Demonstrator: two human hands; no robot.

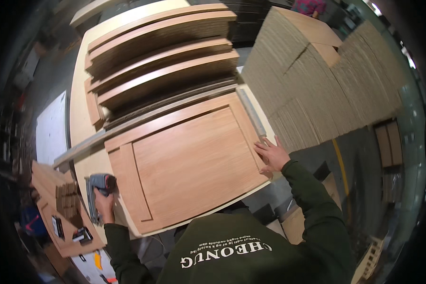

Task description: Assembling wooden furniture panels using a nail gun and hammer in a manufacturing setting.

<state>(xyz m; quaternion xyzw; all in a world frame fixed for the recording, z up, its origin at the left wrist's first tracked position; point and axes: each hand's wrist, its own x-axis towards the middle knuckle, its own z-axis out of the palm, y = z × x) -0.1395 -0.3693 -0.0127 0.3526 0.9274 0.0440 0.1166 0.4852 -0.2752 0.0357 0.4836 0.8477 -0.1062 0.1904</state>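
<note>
The panel (189,163) looked stiff, heavy; right hand (271,156) pressed flat on its edge, left hand (104,203) gripped a nailer (98,189).

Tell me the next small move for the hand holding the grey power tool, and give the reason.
Probably bring the left hand and its grey power tool up onto the near left frame piece of the wooden door panel. The tool sits just off the panel's left edge, not on the wood, while the right hand already presses flat on the panel's right edge, steadying it.
</note>
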